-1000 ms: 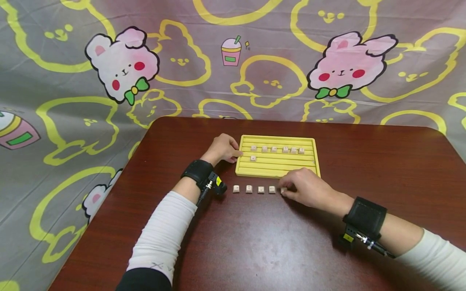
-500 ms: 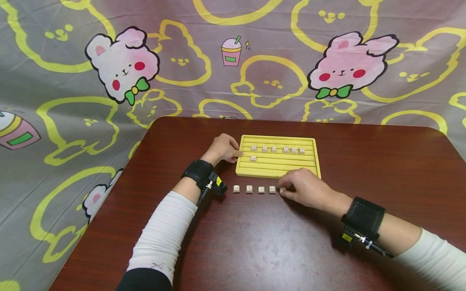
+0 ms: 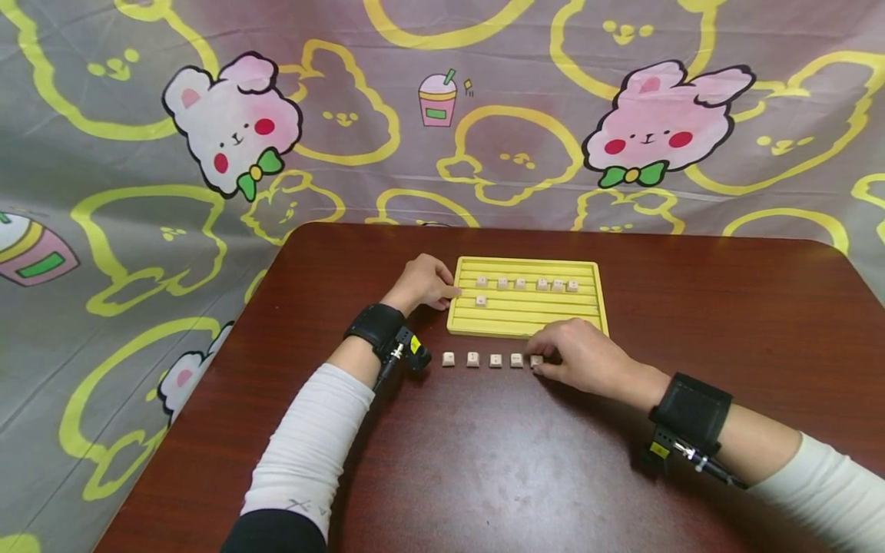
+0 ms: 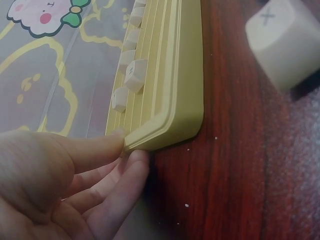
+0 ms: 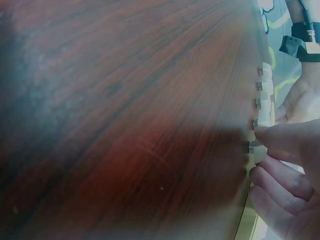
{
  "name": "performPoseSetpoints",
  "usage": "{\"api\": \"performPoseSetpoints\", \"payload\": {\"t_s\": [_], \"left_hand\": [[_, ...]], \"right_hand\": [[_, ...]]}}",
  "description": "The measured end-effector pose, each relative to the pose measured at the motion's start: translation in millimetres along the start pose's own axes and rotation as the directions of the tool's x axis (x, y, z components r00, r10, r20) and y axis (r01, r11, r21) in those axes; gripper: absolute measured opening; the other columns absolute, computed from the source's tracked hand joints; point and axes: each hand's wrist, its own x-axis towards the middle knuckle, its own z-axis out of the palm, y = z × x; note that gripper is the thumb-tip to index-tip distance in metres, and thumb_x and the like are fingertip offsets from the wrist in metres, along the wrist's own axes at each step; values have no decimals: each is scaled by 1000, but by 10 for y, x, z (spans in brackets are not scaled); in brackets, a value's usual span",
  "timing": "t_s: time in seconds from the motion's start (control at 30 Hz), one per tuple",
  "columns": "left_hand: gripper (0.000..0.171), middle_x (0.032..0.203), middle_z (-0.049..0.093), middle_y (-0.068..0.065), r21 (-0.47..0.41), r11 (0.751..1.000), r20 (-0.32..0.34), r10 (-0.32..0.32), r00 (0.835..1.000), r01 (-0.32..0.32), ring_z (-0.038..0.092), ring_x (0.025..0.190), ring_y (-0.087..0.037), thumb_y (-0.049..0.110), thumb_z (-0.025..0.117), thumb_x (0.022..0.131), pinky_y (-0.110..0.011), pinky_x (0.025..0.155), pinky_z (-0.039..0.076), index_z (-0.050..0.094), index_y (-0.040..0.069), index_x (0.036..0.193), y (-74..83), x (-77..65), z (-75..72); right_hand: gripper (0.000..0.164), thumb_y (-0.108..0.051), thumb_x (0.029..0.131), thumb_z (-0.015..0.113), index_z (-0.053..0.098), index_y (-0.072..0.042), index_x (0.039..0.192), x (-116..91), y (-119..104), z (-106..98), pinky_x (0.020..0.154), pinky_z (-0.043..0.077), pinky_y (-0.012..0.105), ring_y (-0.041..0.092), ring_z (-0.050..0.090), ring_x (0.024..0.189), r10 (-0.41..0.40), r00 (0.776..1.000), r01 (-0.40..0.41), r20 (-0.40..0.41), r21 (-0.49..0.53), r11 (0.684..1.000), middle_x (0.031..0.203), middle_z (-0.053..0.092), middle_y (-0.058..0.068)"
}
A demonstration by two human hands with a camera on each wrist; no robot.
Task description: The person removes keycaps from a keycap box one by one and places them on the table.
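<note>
My left hand (image 3: 423, 283) pinches the left edge of a yellow ridged tray (image 3: 539, 316), thumb above and a finger below, as the left wrist view shows. On the tray, several white keycaps (image 3: 502, 283) stand along an upper groove, and a single keycap (image 3: 480, 302) sits one groove lower at the left. In front of the tray, my right hand (image 3: 584, 357) pinches a keycap (image 3: 536, 361) at the right end of a table row; fingers partly hide it. In the right wrist view that keycap (image 5: 259, 153) lies between thumb and fingers.
Several keycaps (image 3: 473, 359) line up on the brown table (image 3: 470, 445), left of the right hand. One marked X (image 4: 285, 40) looms close in the left wrist view. A patterned cloth (image 3: 373, 177) hangs behind the table.
The right hand stays almost in place, and a little more of the keycap at its fingertips shows now. The left hand and the tray have not moved.
</note>
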Motion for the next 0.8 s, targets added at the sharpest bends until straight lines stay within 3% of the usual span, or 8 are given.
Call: {"api": "performPoseSetpoints", "payload": {"t_s": [0.53, 0.8], "left_hand": [[23, 106, 64, -19, 23, 1000, -7, -4, 1000, 5, 70, 67, -17, 13, 76, 88, -28, 64, 63, 68, -1, 104, -2, 47, 1], [21, 108, 65, -21, 34, 999, -21, 6, 1000, -5, 70, 64, -16, 9, 75, 87, -27, 61, 63, 69, -3, 103, -2, 54, 11]], "right_hand": [[17, -21, 83, 80, 76, -22, 99, 41, -17, -124, 73, 59, 26, 6, 69, 84, -9, 1000, 9, 13, 20, 1000, 92, 74, -10], [21, -19, 82, 82, 75, -13, 101, 147, -42, -235, 76, 61, 34, 13, 70, 87, -25, 1000, 25, 3, -23, 999, 94, 75, -1]]}}
